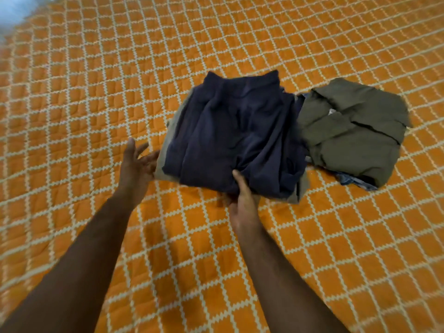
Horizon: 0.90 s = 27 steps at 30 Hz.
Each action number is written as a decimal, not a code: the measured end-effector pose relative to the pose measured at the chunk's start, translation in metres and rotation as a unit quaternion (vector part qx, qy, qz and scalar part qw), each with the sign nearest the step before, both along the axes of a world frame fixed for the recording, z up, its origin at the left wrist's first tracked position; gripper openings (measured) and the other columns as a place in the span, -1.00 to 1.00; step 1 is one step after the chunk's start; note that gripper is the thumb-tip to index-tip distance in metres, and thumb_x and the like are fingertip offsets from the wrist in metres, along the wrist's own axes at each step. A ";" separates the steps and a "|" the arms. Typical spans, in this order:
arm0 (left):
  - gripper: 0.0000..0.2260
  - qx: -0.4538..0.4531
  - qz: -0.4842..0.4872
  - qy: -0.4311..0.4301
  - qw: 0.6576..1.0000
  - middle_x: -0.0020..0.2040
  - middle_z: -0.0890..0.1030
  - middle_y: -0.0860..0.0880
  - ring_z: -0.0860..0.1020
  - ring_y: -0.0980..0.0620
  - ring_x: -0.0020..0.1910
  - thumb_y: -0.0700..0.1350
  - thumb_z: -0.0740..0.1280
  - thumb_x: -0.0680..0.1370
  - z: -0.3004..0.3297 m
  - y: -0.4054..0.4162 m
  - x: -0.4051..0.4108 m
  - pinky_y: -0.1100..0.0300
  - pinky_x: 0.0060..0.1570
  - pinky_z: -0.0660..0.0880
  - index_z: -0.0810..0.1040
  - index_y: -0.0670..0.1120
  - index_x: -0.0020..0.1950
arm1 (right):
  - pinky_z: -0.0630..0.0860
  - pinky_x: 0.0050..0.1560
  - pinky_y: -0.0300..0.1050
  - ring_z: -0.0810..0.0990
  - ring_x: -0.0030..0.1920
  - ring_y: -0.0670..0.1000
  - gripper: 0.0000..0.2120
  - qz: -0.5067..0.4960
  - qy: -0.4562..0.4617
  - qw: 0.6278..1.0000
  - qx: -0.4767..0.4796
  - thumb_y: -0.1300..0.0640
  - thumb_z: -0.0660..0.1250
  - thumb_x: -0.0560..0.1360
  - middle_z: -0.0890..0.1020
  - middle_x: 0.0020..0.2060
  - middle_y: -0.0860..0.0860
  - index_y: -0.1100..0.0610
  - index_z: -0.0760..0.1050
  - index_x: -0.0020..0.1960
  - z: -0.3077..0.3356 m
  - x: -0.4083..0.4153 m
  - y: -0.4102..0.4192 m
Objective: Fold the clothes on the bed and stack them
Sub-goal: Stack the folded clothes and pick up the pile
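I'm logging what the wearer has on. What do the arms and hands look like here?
Both forearms are bare right to the picture's lower edge: no sleeves show. The left hand and right hand wear no gloves; no watch, ring or bracelet is visible.

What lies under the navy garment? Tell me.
Under the navy garment a beige cloth shows along the left and near edges. How far it runs, or whether more lies beneath, is covered. The right hand grips the near edge.

A folded navy garment (230, 131) lies on top of a beige piece (301, 188) on the orange quilted bed (96, 92); just beside it lies a folded olive garment (355, 126) over blue patterned fabric (355, 182)
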<state>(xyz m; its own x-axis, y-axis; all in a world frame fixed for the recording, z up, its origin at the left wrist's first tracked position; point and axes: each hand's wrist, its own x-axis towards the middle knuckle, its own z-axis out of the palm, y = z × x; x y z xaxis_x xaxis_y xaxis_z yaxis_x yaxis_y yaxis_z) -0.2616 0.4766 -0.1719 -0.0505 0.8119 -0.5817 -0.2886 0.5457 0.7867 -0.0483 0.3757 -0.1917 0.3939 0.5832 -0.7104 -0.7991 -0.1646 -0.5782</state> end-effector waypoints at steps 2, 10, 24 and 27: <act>-0.41 -0.043 -0.102 0.012 0.994 0.23 0.62 -0.07 0.65 -0.06 0.11 0.39 0.17 0.54 0.018 -0.008 -0.010 -0.07 0.09 0.57 0.48 0.03 0.40 | 0.62 -0.18 -0.05 0.70 0.06 0.06 -0.43 -0.007 0.020 1.000 0.004 0.25 0.52 0.44 0.69 0.17 -0.05 0.01 0.49 0.40 0.005 -0.021 -0.034; 0.11 -0.090 -0.223 0.114 0.964 0.28 0.52 -0.04 0.59 -0.05 0.18 0.30 0.63 0.09 0.029 -0.098 -0.045 0.08 0.00 0.55 0.21 0.01 0.51 | 0.58 -0.16 0.07 0.66 0.01 0.22 -0.48 0.094 0.083 0.992 -0.034 0.19 0.49 0.48 0.66 0.17 0.09 0.00 0.49 0.40 0.026 -0.067 -0.153; 0.23 -0.117 -0.229 0.086 0.963 0.37 0.48 0.00 0.56 -0.01 0.25 0.46 0.56 0.04 0.036 -0.114 -0.043 0.05 0.05 0.57 0.13 0.03 0.56 | 0.56 -0.07 -0.07 0.68 0.01 -0.08 -0.60 0.150 -0.101 0.980 -0.079 -0.24 0.07 0.66 0.62 0.19 -0.05 0.01 0.48 0.22 0.086 0.078 -0.178; 0.27 -0.117 -0.252 0.097 0.956 0.39 0.44 0.02 0.53 -0.02 0.28 0.45 0.58 0.00 0.038 -0.110 -0.042 0.02 0.10 0.55 0.09 0.06 0.57 | 0.62 -0.08 -0.16 0.70 -0.04 -0.18 -0.70 0.299 -0.108 0.948 -0.032 -0.22 0.09 0.66 0.67 0.03 -0.18 -0.13 0.53 0.11 0.104 0.085 -0.129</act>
<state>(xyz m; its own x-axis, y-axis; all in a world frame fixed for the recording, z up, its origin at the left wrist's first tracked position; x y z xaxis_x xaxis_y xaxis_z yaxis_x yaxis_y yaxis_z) -0.3033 0.3670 -0.1342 0.1878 0.6105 -0.7694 0.1955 0.7444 0.6384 0.0362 0.2462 -0.0879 0.1475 0.7058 -0.6929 -0.4168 -0.5910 -0.6907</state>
